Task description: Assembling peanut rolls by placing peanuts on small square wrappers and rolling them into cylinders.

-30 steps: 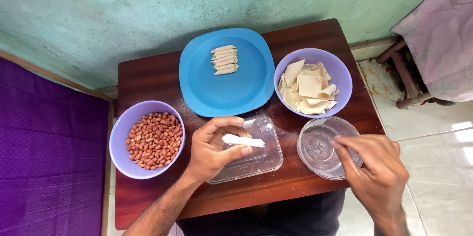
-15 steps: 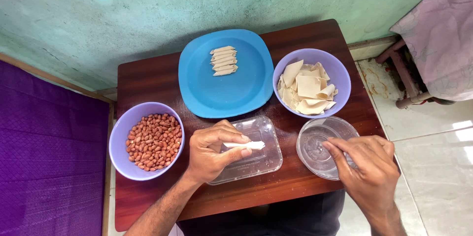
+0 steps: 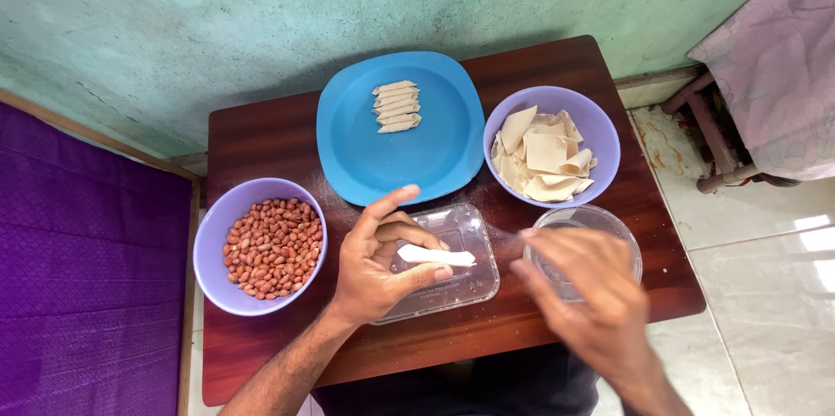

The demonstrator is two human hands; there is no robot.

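Pale dough, folded into a thin roll, lies across my left hand, pinched lightly between thumb and the curled fingers, with the index lifted clear toward 12 o'clock; it hangs over the clear plastic tray near the middle of the bench. Such a loose pinch could let the fold spring open, or the roll could slip down into the tray. My right hand is blurred at 3 o'clock, over the clear glass bowl; I cannot tell whether its fingers are open or holding anything, and a careless sweep there could knock the bowl toward the bench edge. That hand hides most of the bowl, so what is inside I cannot make out. At 9 o'clock sits the purple bowl of peanuts, at 12 the blue plate with finished rolls, at 2 the purple bowl of dough squares.
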